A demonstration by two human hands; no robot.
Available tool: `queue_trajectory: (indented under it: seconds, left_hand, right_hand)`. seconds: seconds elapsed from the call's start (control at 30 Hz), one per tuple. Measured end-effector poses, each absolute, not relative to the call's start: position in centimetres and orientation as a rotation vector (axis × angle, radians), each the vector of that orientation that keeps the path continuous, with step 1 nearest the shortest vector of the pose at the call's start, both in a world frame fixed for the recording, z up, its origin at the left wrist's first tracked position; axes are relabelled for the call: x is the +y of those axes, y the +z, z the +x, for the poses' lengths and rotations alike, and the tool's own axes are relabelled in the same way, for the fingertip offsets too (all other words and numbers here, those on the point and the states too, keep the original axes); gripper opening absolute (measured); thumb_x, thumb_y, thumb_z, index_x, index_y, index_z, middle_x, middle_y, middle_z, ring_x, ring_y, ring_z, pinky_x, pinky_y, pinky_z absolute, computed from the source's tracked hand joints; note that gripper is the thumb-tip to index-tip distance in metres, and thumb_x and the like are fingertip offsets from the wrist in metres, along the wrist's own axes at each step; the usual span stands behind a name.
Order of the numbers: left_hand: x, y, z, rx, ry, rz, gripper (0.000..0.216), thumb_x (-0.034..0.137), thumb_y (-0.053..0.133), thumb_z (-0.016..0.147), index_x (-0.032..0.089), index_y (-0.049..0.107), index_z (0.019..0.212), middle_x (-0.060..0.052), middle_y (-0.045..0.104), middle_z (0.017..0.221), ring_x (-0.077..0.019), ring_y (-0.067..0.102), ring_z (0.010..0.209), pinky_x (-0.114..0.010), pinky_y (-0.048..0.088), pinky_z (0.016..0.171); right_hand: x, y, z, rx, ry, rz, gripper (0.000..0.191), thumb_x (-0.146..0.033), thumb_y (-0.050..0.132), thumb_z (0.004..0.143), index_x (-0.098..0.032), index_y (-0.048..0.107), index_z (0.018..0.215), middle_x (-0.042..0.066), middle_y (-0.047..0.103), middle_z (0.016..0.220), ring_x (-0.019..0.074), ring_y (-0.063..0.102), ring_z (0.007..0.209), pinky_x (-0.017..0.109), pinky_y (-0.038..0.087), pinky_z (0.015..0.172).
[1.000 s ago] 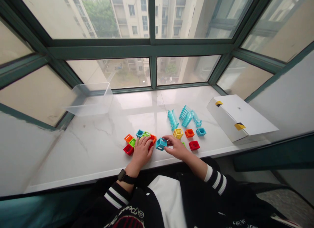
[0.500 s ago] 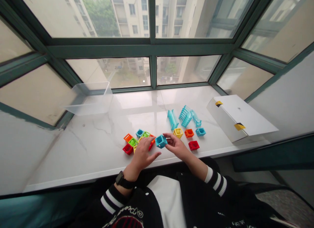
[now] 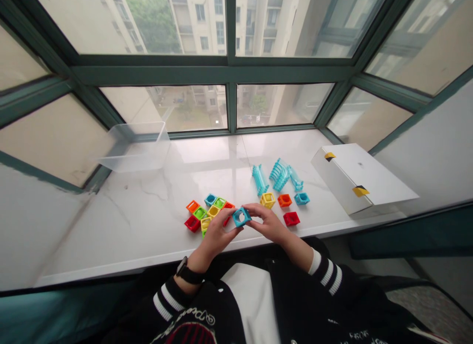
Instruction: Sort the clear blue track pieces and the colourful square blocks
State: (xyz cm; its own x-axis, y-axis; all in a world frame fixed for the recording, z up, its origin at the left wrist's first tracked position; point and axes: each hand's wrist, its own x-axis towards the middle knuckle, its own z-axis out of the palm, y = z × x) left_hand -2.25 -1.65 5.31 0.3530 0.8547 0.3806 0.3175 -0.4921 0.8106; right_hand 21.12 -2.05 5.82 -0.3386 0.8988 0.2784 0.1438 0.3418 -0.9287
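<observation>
A blue hollow cube block (image 3: 241, 217) with a round hole is held up between my two hands, above the front of the sill. My left hand (image 3: 218, 231) grips its left side, thumb below and fingers above. On the other side my right hand (image 3: 266, 223) pinches it with thumb and fingertips. Left of it lies a joined group of cube blocks in several colours, among them a red block (image 3: 192, 224), a green block (image 3: 200, 213) and a yellow block (image 3: 213, 211). My left hand hides part of this group.
Loose blocks lie to the right: yellow (image 3: 268, 200), orange (image 3: 285, 200), blue (image 3: 302, 198) and red (image 3: 291, 219). Behind them are clear blue track pieces (image 3: 280, 174). A clear plastic bin (image 3: 136, 159) stands far left, a white box (image 3: 364, 179) far right. Windows border the marble sill (image 3: 148, 225).
My left hand has closed onto the blue cube block, which my right hand was holding alone. The block has turned so its round hole faces me and has moved slightly lower.
</observation>
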Motion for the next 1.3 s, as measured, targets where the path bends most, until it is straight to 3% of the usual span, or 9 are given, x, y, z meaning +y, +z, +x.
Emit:
queue_trajectory:
  seconds: [0.1, 0.3, 0.47, 0.7, 0.87, 1.07, 1.3]
  left_hand:
    - [-1.7, 5.6, -2.1, 1.003, 1.071, 2.013, 0.045, 0.027, 0.082, 0.087, 0.027, 0.065, 0.128, -0.008, 0.072, 0.122, -0.0263, 0.068, 0.114, -0.045, 0.056, 0.101]
    - [-1.7, 5.7, -1.4, 1.039, 1.05, 2.007, 0.038, 0.029, 0.078, 0.09, 0.026, 0.064, 0.126, -0.008, 0.071, 0.118, -0.0251, 0.069, 0.11, -0.044, 0.059, 0.098]
    - [-1.9, 5.3, -1.2, 1.05, 1.116, 1.867, 0.06, 0.033, 0.078, 0.09, 0.026, 0.05, 0.143, -0.011, 0.07, 0.128, -0.0244, 0.073, 0.11, -0.047, 0.063, 0.099]
    - [-1.7, 6.2, -0.1, 1.053, 1.131, 1.884, 0.049, 0.04, 0.078, 0.092, 0.025, 0.057, 0.134, -0.01, 0.072, 0.122, -0.0268, 0.073, 0.113, -0.049, 0.063, 0.101]
    - [-1.2, 7.4, 1.3, 0.936, 1.112, 1.878, 0.042, 0.038, 0.076, 0.094, 0.026, 0.059, 0.131, -0.009, 0.07, 0.121, -0.0244, 0.071, 0.113, -0.046, 0.062, 0.102]
    - [-0.8, 8.5, 2.3, 0.892, 1.012, 2.065, 0.038, 0.035, 0.066, 0.101, 0.029, 0.058, 0.137, -0.012, 0.063, 0.136, -0.0262, 0.066, 0.123, -0.047, 0.058, 0.106]
    - [0.6, 5.0, -0.3, 1.129, 0.884, 2.343, 0.04, 0.034, 0.059, 0.101, 0.028, 0.056, 0.141, -0.012, 0.065, 0.136, -0.0308, 0.061, 0.129, -0.055, 0.049, 0.115]
  right_hand:
    - [-1.8, 6.3, 21.2, -1.77, 1.04, -0.94, 0.042, -0.035, 0.075, 0.095, -0.029, 0.069, 0.136, 0.01, 0.069, 0.138, 0.0268, 0.066, 0.128, 0.045, 0.06, 0.105]
    - [-1.6, 7.2, 21.2, -1.882, 0.942, -1.027, 0.046, -0.029, 0.076, 0.092, -0.027, 0.065, 0.136, 0.009, 0.07, 0.128, 0.0247, 0.069, 0.115, 0.044, 0.062, 0.098]
    - [-1.7, 7.2, 21.6, -1.822, 0.939, -1.143, 0.047, -0.031, 0.08, 0.087, -0.027, 0.064, 0.131, 0.007, 0.073, 0.121, 0.0245, 0.072, 0.107, 0.044, 0.061, 0.096]
    - [-2.2, 7.4, 21.9, -1.662, 1.014, -1.131, 0.056, -0.038, 0.081, 0.086, -0.028, 0.064, 0.138, 0.009, 0.069, 0.129, 0.0241, 0.07, 0.111, 0.038, 0.061, 0.093]
    - [-2.6, 7.6, 22.9, -1.641, 0.952, -1.181, 0.058, -0.039, 0.085, 0.084, -0.029, 0.065, 0.138, 0.007, 0.071, 0.127, 0.0261, 0.069, 0.113, 0.04, 0.058, 0.097]
    - [-2.8, 7.0, 26.6, -1.549, 0.948, -1.229, 0.056, -0.04, 0.087, 0.082, -0.027, 0.069, 0.133, 0.008, 0.074, 0.127, 0.0285, 0.071, 0.114, 0.046, 0.057, 0.103]
    - [-3.1, 6.0, 34.8, -1.267, 0.731, -1.46, 0.063, -0.048, 0.083, 0.084, -0.026, 0.066, 0.141, 0.01, 0.069, 0.142, 0.0318, 0.068, 0.125, 0.052, 0.051, 0.115]
